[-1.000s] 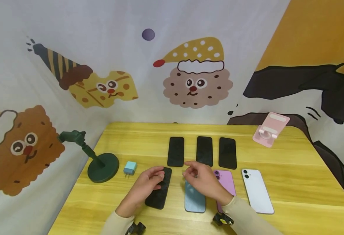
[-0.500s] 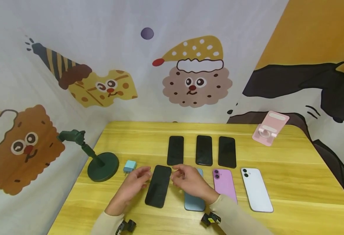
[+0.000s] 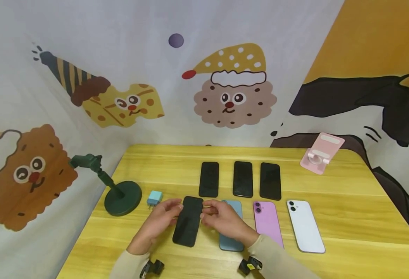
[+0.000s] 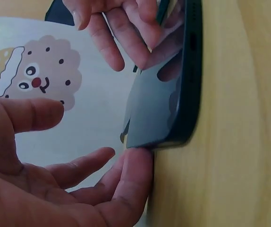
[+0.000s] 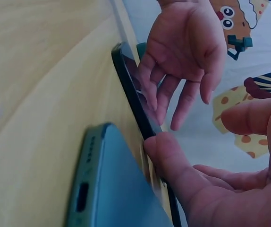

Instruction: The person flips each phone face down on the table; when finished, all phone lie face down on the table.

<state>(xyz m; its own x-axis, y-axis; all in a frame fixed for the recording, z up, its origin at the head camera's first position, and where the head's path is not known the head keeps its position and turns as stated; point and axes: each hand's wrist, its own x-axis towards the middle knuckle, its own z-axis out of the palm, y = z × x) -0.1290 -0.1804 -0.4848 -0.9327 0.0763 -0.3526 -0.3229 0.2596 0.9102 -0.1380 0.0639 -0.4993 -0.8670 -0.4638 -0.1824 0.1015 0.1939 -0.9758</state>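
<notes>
A smartphone with a black screen (image 3: pixel 188 223) lies face up on the table, slightly slanted, between both hands. My left hand (image 3: pixel 160 219) is at its left long edge; in the left wrist view a fingertip touches the phone's side (image 4: pixel 149 143), and the thumb is held away. At the opposite edge, my right hand (image 3: pixel 225 221) has fingertips touching the phone, as the right wrist view shows, its thumb also apart. Under the right hand lies a blue phone (image 3: pixel 231 243), back up and partly covered. The fingers of both hands are loosely bent.
Three black phones, one of them a phone (image 3: pixel 209 179) at left, lie in a row behind. A pink phone (image 3: pixel 268 223) and a white phone (image 3: pixel 305 226) lie at right. A green stand (image 3: pixel 122 198), a blue charger (image 3: pixel 154 198) and a pink phone stand (image 3: pixel 321 153) are around them.
My left hand has drawn back left from over the black phone to its edge. My right hand has moved left from above the blue phone to the black phone's right edge.
</notes>
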